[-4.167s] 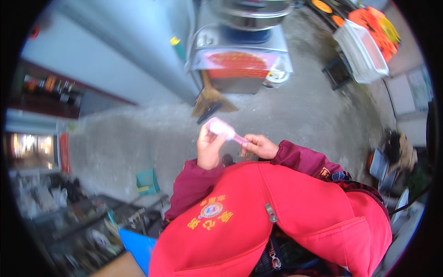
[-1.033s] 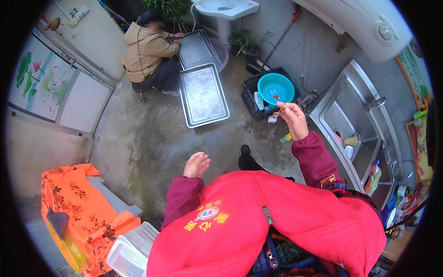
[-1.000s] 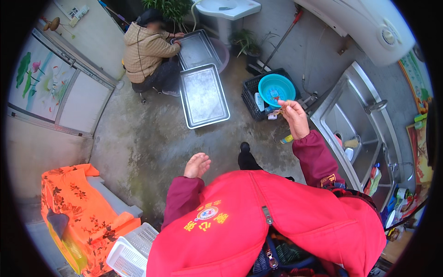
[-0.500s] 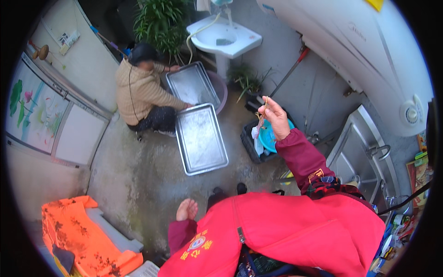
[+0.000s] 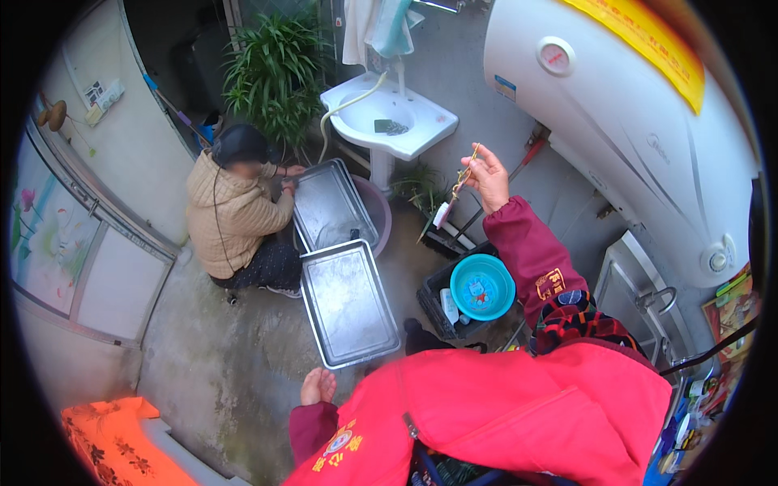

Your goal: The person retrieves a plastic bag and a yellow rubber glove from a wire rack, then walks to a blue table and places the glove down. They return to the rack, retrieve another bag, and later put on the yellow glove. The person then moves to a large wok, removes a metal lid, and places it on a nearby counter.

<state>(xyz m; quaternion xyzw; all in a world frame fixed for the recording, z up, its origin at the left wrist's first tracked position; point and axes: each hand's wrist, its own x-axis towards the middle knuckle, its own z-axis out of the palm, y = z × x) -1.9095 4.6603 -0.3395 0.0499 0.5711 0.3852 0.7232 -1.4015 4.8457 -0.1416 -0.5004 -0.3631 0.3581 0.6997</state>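
Observation:
My right hand [image 5: 488, 180] is raised in front of me. Its thumb and fingers pinch a thin yellowish cord [image 5: 462, 176], knotted and twisted. From the cord hangs a small white and pink piece [image 5: 442, 214] that looks like a brush. Below that hand, a turquoise basin [image 5: 483, 287] sits on a black crate [image 5: 431, 301], with a white bottle [image 5: 448, 306] beside it. Low in front of my body, my left hand [image 5: 318, 386] is held with fingers loosely apart and nothing visible in it. Nearest to it is a rectangular metal tray [image 5: 350, 304] on the floor.
A crouching person in a beige jacket [image 5: 235, 211] handles a second metal tray [image 5: 332, 202] at a pink tub [image 5: 375, 212]. Behind stand a white washbasin [image 5: 438, 130] and a leafy plant [image 5: 275, 73]. A water heater [image 5: 640, 121] and steel sink [image 5: 620, 279] are at right.
My view has shifted, showing more of the wall and heater. The hanging piece is now farther above the crate. The other person has drawn a hand back from the nearer tray.

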